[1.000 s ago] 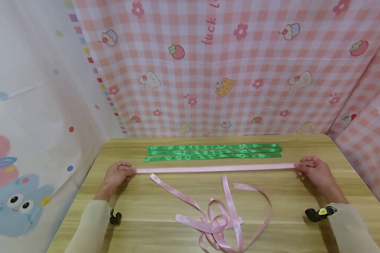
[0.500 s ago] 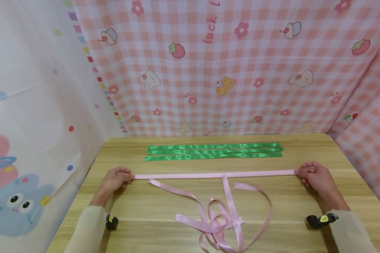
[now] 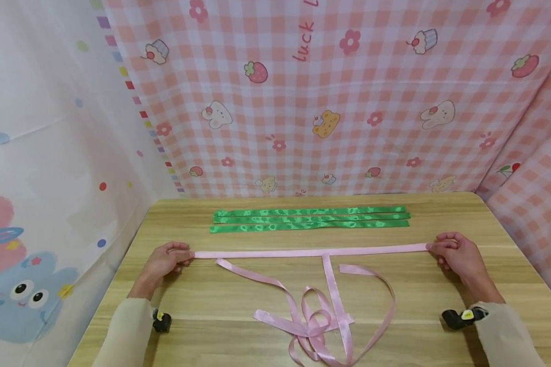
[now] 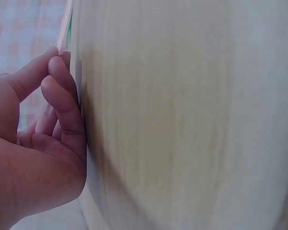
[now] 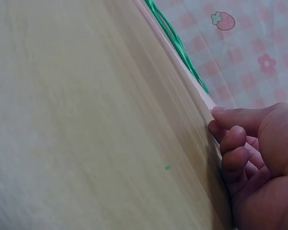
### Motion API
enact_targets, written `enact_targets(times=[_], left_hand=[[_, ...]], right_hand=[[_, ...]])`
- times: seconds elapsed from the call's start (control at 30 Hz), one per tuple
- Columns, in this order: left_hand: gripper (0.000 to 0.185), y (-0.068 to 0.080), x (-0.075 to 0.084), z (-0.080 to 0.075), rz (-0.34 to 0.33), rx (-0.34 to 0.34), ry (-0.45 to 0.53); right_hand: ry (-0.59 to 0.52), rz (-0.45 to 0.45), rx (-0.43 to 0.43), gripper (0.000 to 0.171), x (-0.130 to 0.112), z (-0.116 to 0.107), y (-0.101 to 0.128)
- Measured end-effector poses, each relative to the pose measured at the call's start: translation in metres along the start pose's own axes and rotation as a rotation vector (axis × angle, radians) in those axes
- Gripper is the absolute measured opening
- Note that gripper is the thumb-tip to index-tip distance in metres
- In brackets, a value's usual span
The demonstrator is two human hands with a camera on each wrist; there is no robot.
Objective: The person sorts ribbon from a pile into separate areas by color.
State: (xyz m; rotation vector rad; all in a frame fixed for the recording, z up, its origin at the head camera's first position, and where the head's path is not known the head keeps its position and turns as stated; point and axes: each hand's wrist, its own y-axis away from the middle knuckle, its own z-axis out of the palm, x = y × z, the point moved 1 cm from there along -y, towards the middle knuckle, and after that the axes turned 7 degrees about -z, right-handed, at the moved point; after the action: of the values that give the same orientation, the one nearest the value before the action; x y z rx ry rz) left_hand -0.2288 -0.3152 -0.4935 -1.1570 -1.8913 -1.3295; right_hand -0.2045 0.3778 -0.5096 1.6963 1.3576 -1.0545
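Observation:
A pink ribbon (image 3: 266, 253) stretches straight and taut from side to side in the head view. My left hand (image 3: 167, 261) pinches its left end between thumb and forefinger, the other fingers curled near the table. At the right end, my right hand (image 3: 459, 259) pinches the ribbon in the same way. Both wrist views show the pinching fingers close by the wooden surface. Below the taut strip lie loose pink ribbons (image 3: 334, 290) in a tangle of loops; one upright end meets or passes under the strip, which of these I cannot tell.
Behind the pink strip, several green ribbons (image 3: 312, 219) lie side by side on the wooden table (image 3: 211, 326). A gingham curtain (image 3: 284, 102) hangs at the table's back edge, and a white printed cloth (image 3: 50, 168) hangs on the left.
Both hands have drawn the taut pink ribbon toward the front of the table, away from the green ribbons. In the last half second they barely move; the grip stays the same.

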Motion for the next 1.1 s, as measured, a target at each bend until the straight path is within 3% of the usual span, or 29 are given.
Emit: enact_targets(times=[0.2,0.3,0.43,0.53,0.63,0.8,1.0,1.1], left_hand=[[0.055,-0.001,0.000,-0.003,-0.007,-0.002,0.032],[0.056,0.001,0.001,-0.004,0.009,0.015,0.052],[0.053,0.010,0.007,-0.004,0.056,0.037,0.041],[0.050,0.020,0.018,0.005,0.122,0.028,0.013],[0.046,0.030,0.030,0.021,0.203,-0.020,-0.010],[0.036,0.045,0.045,0.061,0.317,-0.164,-0.044],[0.027,0.061,0.059,0.112,0.467,-0.338,-0.163],[0.024,0.063,0.062,0.130,0.517,-0.389,-0.205]], right_hand=[[-0.030,0.028,-0.005,0.032,-0.004,-0.001,0.001],[0.014,0.012,-0.004,0.039,-0.007,-0.001,0.003],[0.150,-0.102,0.025,0.048,-0.020,0.001,0.008],[0.209,-0.235,0.042,0.041,-0.037,0.010,0.012],[0.200,-0.359,0.000,0.029,-0.055,0.025,0.016],[0.167,-0.494,-0.171,0.015,-0.082,0.065,0.027],[0.107,-0.499,-0.395,0.010,-0.106,0.116,0.047],[0.086,-0.521,-0.495,0.011,-0.115,0.141,0.056]])
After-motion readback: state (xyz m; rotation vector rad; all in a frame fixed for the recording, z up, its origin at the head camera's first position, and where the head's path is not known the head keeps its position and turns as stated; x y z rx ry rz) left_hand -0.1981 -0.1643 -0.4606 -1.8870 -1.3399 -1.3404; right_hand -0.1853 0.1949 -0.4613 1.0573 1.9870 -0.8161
